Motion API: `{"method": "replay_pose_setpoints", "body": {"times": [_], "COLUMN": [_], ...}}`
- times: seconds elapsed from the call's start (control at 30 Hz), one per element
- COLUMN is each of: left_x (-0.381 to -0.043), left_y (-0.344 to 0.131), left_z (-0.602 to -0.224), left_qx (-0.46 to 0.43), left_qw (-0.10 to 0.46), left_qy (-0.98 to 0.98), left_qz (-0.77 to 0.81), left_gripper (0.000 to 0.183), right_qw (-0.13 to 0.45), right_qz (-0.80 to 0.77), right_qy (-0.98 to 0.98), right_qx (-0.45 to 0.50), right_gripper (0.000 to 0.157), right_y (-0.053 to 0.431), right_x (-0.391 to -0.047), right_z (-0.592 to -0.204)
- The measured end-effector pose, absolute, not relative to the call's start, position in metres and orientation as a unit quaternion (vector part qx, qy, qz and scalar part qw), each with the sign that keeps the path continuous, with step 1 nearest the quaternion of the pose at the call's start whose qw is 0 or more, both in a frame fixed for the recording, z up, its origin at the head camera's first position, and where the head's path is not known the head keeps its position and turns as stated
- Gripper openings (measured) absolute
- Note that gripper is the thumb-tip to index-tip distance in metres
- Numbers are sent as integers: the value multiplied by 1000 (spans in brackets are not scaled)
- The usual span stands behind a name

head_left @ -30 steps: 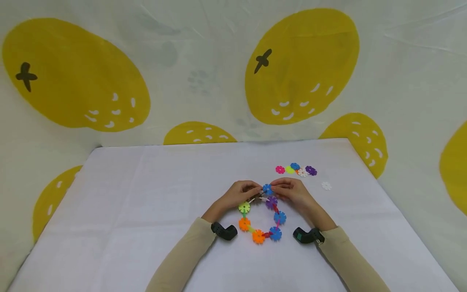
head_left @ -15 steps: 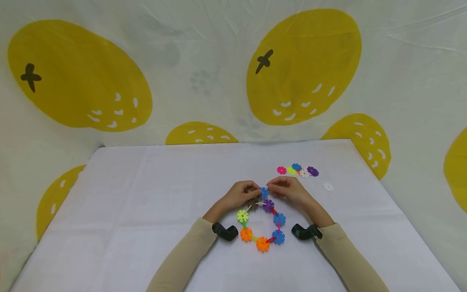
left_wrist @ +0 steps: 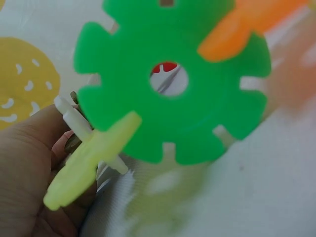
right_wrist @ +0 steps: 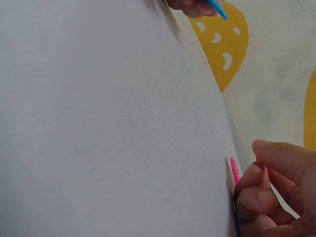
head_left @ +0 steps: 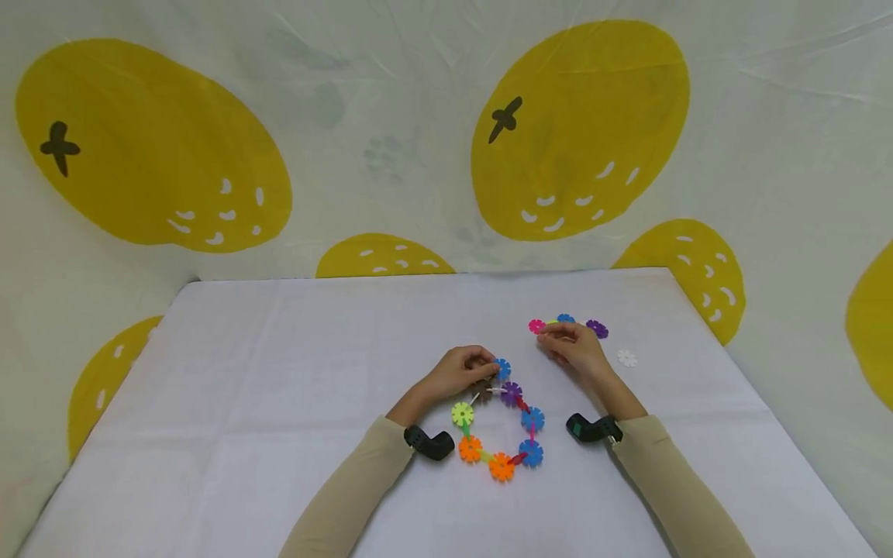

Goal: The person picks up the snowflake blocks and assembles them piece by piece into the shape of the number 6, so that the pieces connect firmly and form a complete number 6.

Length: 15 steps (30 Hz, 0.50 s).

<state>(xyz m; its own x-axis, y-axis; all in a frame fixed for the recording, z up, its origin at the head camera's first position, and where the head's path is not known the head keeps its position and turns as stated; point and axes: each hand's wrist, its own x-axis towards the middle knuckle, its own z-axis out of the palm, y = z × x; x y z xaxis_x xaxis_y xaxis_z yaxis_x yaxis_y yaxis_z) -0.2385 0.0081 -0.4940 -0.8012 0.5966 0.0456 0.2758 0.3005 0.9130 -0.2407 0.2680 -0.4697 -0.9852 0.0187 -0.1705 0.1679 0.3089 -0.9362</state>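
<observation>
In the head view, my left hand point(head_left: 463, 372) pinches a blue snowflake disc point(head_left: 503, 369) at the top of a ring of slotted plastic discs. Beneath its fingers a brown disc point(head_left: 483, 390) is partly covered; whether the blue one is joined to it cannot be told. Around the ring run a purple disc point(head_left: 512, 393), two more blues, two oranges and a yellow-green disc point(head_left: 463, 414), linked by edge-on discs. A green disc point(left_wrist: 123, 54) looms large in the left wrist view. Loosely bent, my right hand point(head_left: 574, 347) hovers by a loose pink disc point(head_left: 536, 326), nothing visible in its fingers.
Loose discs lie at the back right, among them a blue point(head_left: 566, 318) and a purple one point(head_left: 597, 328), partly covered by the right hand. A white disc point(head_left: 627, 358) lies apart to their right. Behind the white-covered table point(head_left: 314, 349) hangs a patterned cloth point(head_left: 418, 116).
My right hand has let go of the blue disc and moved right and back to the loose discs. The ring has shifted slightly toward me; my left hand stays on the blue disc.
</observation>
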Motion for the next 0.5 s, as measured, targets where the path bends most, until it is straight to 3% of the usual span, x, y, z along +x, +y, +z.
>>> {"method": "replay_pose_setpoints", "body": {"times": [0.5], "left_x": [-237], "left_y": [7], "left_z": [-491], "left_qx": [274], "left_qw": [155], "left_qy": [786], "left_qz": [532], "left_gripper": [21], "right_qw": [62], "right_qz": [-501], "right_qy": [861], "right_qx": [67], "right_gripper": [45], "right_y": [268], "right_x": [-266], "right_z": [-473]}}
